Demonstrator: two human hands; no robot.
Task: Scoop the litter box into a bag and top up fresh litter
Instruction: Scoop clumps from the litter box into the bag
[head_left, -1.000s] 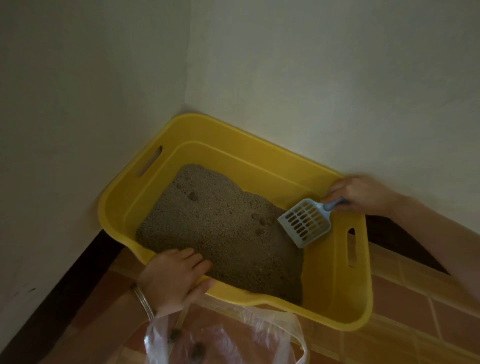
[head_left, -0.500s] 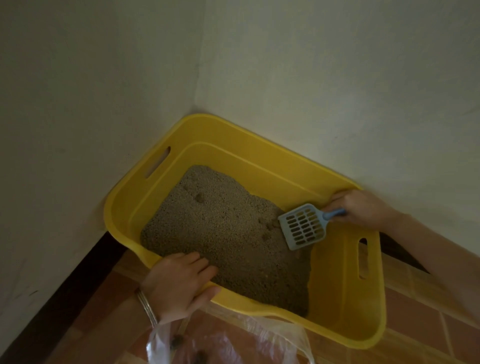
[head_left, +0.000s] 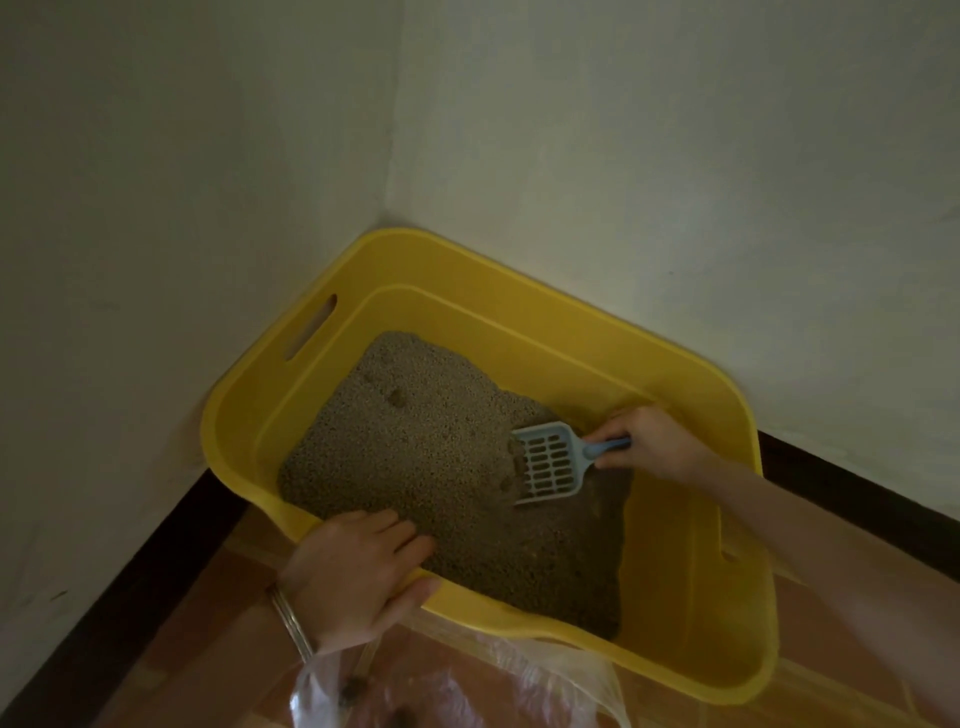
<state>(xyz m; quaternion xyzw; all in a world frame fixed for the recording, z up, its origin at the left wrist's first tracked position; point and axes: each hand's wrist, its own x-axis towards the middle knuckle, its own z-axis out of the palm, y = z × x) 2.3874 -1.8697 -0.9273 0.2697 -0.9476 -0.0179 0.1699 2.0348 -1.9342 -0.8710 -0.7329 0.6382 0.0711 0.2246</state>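
Fingers (head_left: 397, 526) of the left hand (head_left: 348, 577) are hooked over the near rim of a yellow litter box (head_left: 571, 332), bent inside it, while the thumb is pressed against the outside of the rim. Thin metal bangles (head_left: 291, 618) are worn on that wrist. Just below the wrist, at the nearest edge of the view, a clear plastic bag (head_left: 467, 680) is spread on the reddish tiled floor (head_left: 208, 613), and a few dark lumps (head_left: 350, 690) can be seen inside it.

Grey-brown litter (head_left: 415, 457) is heaped towards the left and near sides of the box, and bare yellow plastic is left showing on the right. A small dark clump (head_left: 398, 397) is seen on the litter's far part. A pale blue slotted scoop (head_left: 550, 462) is laid tilted on the litter, its front edge dug in beside some lumps. Its handle is gripped by the right hand (head_left: 654, 441), whose fingers (head_left: 615, 425) are curled round it.

The box is set in a corner formed by two white walls (head_left: 623, 156) and edged with a dark skirting board (head_left: 857, 493).
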